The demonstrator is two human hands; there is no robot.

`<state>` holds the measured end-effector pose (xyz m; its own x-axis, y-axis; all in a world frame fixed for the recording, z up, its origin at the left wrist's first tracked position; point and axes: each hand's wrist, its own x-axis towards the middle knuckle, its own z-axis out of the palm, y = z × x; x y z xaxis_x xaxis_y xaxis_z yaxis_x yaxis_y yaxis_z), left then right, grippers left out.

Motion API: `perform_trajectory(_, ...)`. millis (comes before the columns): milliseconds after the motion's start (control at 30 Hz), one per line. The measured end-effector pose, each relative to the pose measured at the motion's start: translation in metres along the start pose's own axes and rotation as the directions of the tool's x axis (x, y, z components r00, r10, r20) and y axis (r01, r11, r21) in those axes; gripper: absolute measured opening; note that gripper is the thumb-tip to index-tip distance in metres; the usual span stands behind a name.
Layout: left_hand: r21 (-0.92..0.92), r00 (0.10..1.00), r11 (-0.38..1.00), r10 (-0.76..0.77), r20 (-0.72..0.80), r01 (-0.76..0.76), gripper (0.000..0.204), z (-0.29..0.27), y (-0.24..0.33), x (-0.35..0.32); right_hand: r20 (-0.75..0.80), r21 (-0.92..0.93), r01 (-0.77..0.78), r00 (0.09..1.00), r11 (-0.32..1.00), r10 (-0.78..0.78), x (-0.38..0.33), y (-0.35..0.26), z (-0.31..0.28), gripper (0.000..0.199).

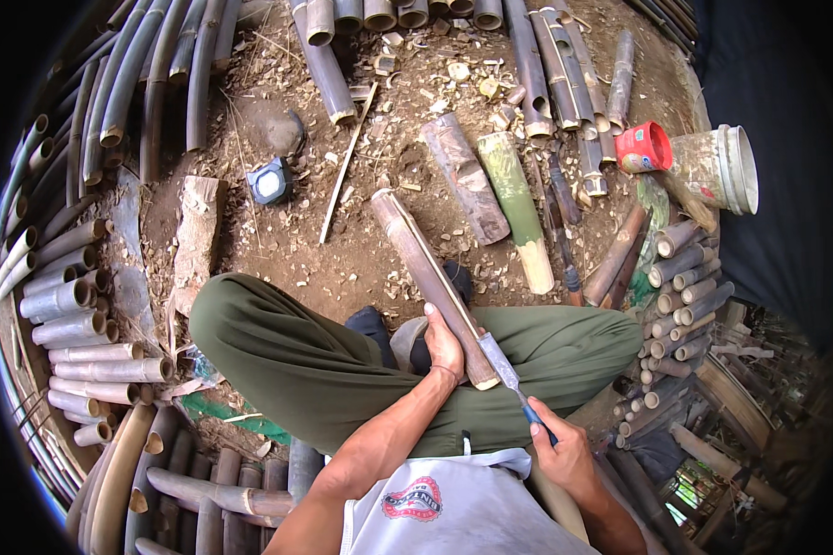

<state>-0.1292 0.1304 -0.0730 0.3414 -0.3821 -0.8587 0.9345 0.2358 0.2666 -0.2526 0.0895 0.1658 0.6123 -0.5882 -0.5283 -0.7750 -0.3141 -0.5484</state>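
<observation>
Dirt floor ringed by bamboo poles | left hand (pixel 444 347) fingers wrapped around bamboo section (pixel 430 282) | right hand (pixel 565 453) fingers closed on blue-handled chisel (pixel 514 379), blade at section's near end

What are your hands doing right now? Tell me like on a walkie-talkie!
Left hand gripping the bamboo piece across the knee. Right hand holding the blue-handled chisel, blade at the bamboo's near end. Nothing between them.
</observation>
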Motion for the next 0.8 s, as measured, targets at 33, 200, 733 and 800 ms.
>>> perform_trajectory(33, 0.006, 1.000, 1.000, 0.009, 0.004, -0.009, 0.079, -0.002, 0.001, 0.000, 0.012, 0.001, 0.002, 1.000, 1.000, -0.002, 0.001, 0.001, -0.001, 0.036)
perform_trajectory(200, 0.003, 1.000, 1.000, -0.003, 0.003, 0.003, 0.081, -0.005, 0.000, 0.002, 0.027, 0.003, 0.000, 1.000, 1.000, 0.000, 0.008, 0.010, 0.004, 0.036)
perform_trajectory(733, 0.023, 1.000, 1.000, 0.012, 0.011, -0.012, 0.085, -0.014, -0.014, 0.021, 0.005, 0.137, -0.031, 1.000, 0.990, 0.031, 0.094, 0.011, 0.043, 0.035)
perform_trajectory(800, 0.024, 0.999, 0.999, 0.042, -0.015, -0.041, 0.085, -0.011, -0.017, 0.025, -0.010, 0.141, 0.002, 1.000, 0.990, -0.001, 0.098, 0.013, 0.043, 0.036)
